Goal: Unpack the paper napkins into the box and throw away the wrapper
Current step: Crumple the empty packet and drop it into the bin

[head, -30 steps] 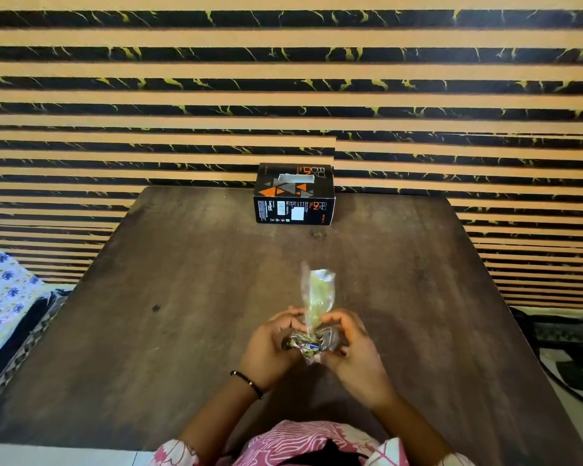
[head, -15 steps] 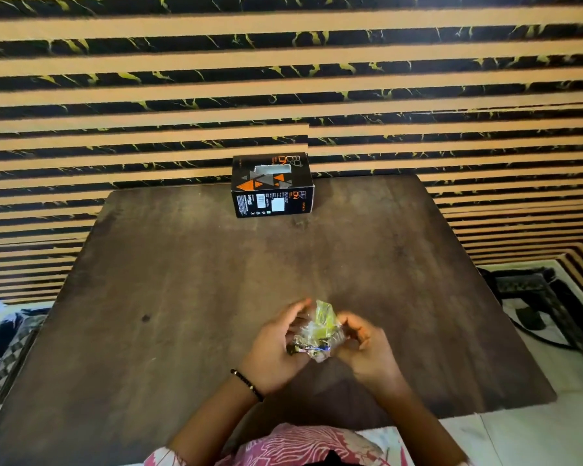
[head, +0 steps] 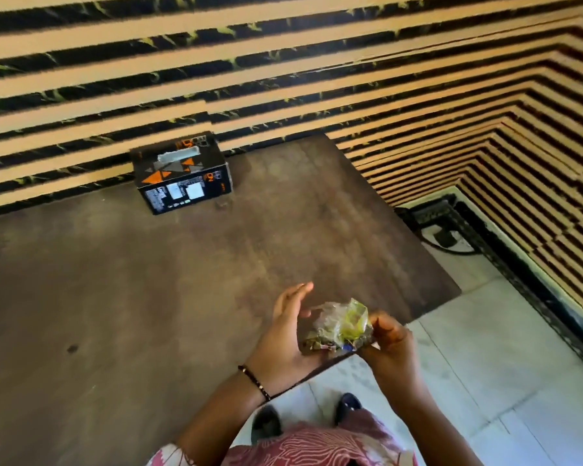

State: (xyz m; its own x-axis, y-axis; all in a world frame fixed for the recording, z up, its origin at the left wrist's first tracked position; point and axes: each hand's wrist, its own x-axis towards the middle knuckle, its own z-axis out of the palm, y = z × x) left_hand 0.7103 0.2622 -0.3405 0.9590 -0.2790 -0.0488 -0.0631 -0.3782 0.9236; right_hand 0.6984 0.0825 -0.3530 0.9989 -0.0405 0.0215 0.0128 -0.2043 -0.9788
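A crumpled clear wrapper with yellow and green print sits between my two hands above the table's near right corner. My left hand lies under and beside it with fingers straight and spread. My right hand grips the wrapper's right side with curled fingers. The black box with orange triangles stands at the far side of the brown table, against the wall. White napkin paper shows in the slot on the box's top.
The striped wall runs behind the table and turns a corner at the right. White tiled floor lies right of the table, with a black metal frame near the wall. My feet show below the table edge.
The wrapper went from a tall strip to a crushed ball. My left hand's fingers opened. The view swung right and both hands moved toward the table's right corner.
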